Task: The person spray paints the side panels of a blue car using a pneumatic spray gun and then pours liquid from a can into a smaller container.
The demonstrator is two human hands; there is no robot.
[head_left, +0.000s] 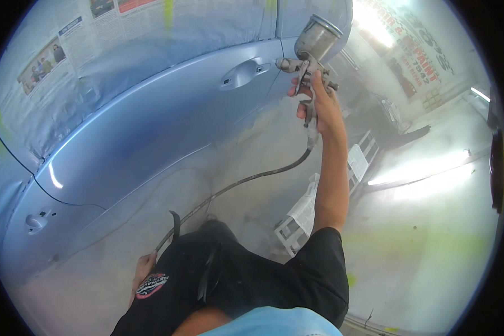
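My right hand [320, 101] grips a metal spray gun [301, 67] with its cup [318, 38] on top, raised near the upper door handle [243, 74] of a light blue car door [151, 123]; whether they touch I cannot tell, though the gun appears held off the panel. A dark hose [252, 177] runs from the gun's grip down leftward to my left hand [145, 263], which is closed around it low beside my body. Paper masking [84, 39] covers the car above the door. A second handle [37, 223] shows at lower left.
A white slatted rack [288, 238] draped with paper stands on the floor to my right. A pale wall [437, 224] with bright light strips is at the right, and a banner [409, 56] hangs at upper right. The hazy floor [112, 246] lies below the car.
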